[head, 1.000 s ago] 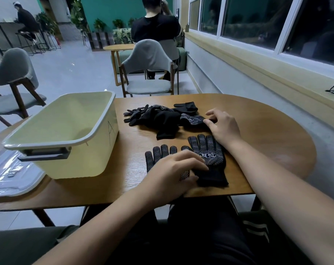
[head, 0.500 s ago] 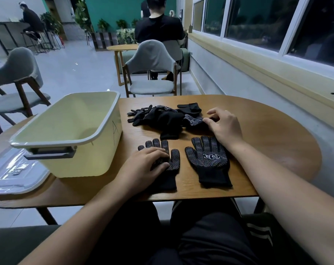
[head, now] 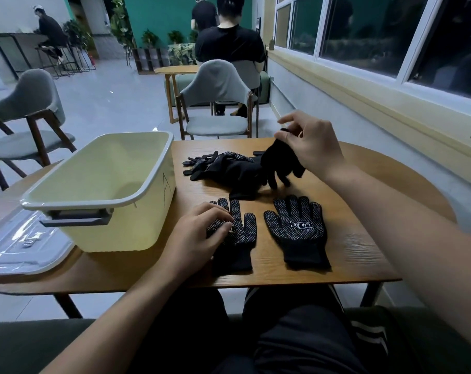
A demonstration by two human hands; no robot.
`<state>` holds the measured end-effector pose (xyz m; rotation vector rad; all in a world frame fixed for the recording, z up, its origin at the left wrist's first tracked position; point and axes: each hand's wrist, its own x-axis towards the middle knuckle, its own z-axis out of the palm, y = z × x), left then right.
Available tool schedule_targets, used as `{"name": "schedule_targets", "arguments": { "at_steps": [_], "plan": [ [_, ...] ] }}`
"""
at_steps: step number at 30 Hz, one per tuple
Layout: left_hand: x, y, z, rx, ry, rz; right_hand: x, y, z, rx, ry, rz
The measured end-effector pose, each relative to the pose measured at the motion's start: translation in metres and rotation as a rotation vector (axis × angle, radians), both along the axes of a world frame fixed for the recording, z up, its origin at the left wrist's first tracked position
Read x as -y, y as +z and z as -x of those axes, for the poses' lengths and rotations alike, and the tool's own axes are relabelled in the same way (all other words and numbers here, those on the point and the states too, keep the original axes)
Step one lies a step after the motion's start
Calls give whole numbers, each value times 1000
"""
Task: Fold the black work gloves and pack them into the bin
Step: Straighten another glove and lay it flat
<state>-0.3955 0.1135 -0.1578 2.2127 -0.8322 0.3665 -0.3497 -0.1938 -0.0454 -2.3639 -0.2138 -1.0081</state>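
The left hand (head: 199, 233) lies palm down with fingers together, pressing on a dotted glove (head: 235, 238) at the near edge of the table (head: 363, 252). The right hand (head: 313, 147) is raised at the far side, its fingers pinched on the cuff of a hanging glove (head: 278, 166), whose fingers point down. Two gloves lie flat, long axis near to far, fingers pointing far; the second flat glove (head: 296, 230) is to the right. A pile of gloves (head: 223, 168) lies behind them; its count I cannot tell. One bin (head: 105, 190) stands at left.
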Motion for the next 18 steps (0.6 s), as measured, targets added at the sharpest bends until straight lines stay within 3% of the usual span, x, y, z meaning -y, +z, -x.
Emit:
{"name": "schedule_targets", "arguments": {
  "at_steps": [8, 18],
  "plan": [
    [-1, 3, 0, -41, 33, 73, -31, 38, 7, 0, 134, 94],
    [9, 37, 5, -104, 83, 414, -78, 52, 35, -133, 395, 104]
  ]
}}
